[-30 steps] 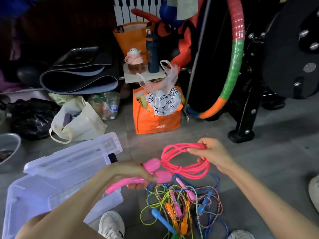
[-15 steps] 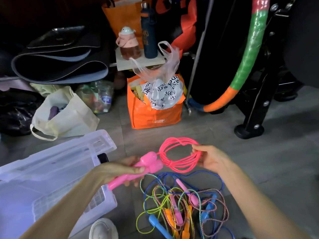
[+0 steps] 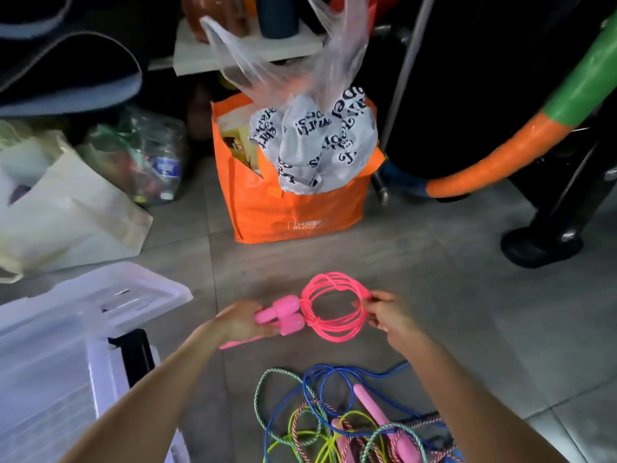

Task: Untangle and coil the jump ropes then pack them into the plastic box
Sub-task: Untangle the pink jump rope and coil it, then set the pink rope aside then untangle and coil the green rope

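The floor carries everything here. At its left edge sits the translucent plastic box, open at the top as far as the blur lets me judge, and close to the left forearm, probably so that a finished rope can be dropped in with a short reach. An orange bag stands further off, beyond the hands. At the near edge lies the tangle of ropes, blue, yellow-green and braided cords knotted around pink handles; none of these is sorted yet.

Above bare floor between the bag and the tangle, the pink jump rope hangs as a round coil of several loops. The left hand is clenched around its two handles, held side by side to anchor the cord ends. The right hand pinches the far side of the coil, likely to bunch the loops and stop them springing open.

Compared with half a second ago, the coil looks rounder and tidier, and it has been lifted forward, clear of the pile it hung over. A second ago the right hand held the loops from the top, not the side. The view has also dipped nearer the bag.
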{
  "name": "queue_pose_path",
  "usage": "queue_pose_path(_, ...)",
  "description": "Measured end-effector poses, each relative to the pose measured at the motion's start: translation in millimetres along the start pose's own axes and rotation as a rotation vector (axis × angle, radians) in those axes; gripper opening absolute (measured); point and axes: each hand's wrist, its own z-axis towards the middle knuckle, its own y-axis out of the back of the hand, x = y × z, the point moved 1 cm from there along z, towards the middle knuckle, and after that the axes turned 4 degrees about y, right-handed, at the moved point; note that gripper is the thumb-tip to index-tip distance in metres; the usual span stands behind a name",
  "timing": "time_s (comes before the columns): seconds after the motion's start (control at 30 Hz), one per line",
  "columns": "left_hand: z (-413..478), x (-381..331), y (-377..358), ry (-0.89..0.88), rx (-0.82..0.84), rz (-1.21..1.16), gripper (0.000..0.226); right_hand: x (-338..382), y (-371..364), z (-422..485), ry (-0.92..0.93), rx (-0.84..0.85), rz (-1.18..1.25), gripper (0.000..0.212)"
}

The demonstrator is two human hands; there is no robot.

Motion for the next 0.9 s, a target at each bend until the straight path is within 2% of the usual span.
queue_pose_path(0.07, 27.0, 12.0, -11.0, 0.034, -0.097, -0.037, 0.038, -13.4, -6.8, 27.0, 0.01, -0.032, -0.028, 0.023)
queue_pose_path(0.1, 39.4, 16.6, -15.7, 0.064, -0.132, -0.018, 0.039, -19.8, -10.2, 38.3, 0.009, -0.042, -0.037, 0.022)
queue_pose_path(0.2, 64.8, 19.1, -23.5, 0.107, -0.136, 0.145, 0.048, -39.3, -16.4, 66.5, 0.015, -0.087, -0.088, 0.022)
queue_pose_path(0.27, 77.2, 19.9, -29.3, 0.136, -0.102, 0.227, 0.068, -51.0, -18.3, 79.1, 0.022, -0.123, -0.142, 0.025)
queue_pose_path(0.33, 85.2, 21.0, -36.3, 0.156, -0.118, 0.266, 0.065, -62.2, -19.2, 87.1, 0.021, -0.149, -0.197, 0.025)
queue_pose_path(0.4, 92.3, 24.3, -42.8, 0.184, -0.164, 0.237, 0.05, -70.7, -18.6, 91.4, -0.003, -0.16, -0.204, 0.025)
queue_pose_path(0.47, 94.5, 27.7, -44.5, 0.209, -0.18, 0.149, 0.046, -74.7, -16.7, 93.4, -0.039, -0.164, -0.163, 0.028)
queue_pose_path(0.57, 91.4, 32.3, -42.9, 0.246, -0.245, 0.124, 0.062, -73.8, -11.9, 89.7, -0.043, -0.14, -0.106, 0.037)
queue_pose_path(0.6, 88.2, 32.6, -42.1, 0.259, -0.276, 0.174, 0.068, -73.4, -9.3, 87.4, -0.02, -0.148, -0.135, 0.039)
queue_pose_path(0.67, 79.0, 30.5, -40.2, 0.264, -0.301, 0.253, 0.075, -69.6, -0.8, 77.5, 0.079, -0.185, -0.347, 0.039)
queue_pose_path(0.73, 71.4, 29.1, -36.0, 0.249, -0.317, 0.238, 0.075, -63.7, 7.5, 62.3, 0.2, -0.204, -0.55, 0.03)
queue_pose_path(0.8, 60.6, 28.5, -36.0, 0.244, -0.383, 0.183, 0.068, -62.3, 16.7, 34.6, 0.28, -0.182, -0.647, 0.02)
queue_pose_path(0.9, 33.2, 21.6, -48.5, 0.186, -0.536, 0.01, 0.047, -84.2, 33.5, -17.4, 0.29, -0.077, -0.756, 0.015)
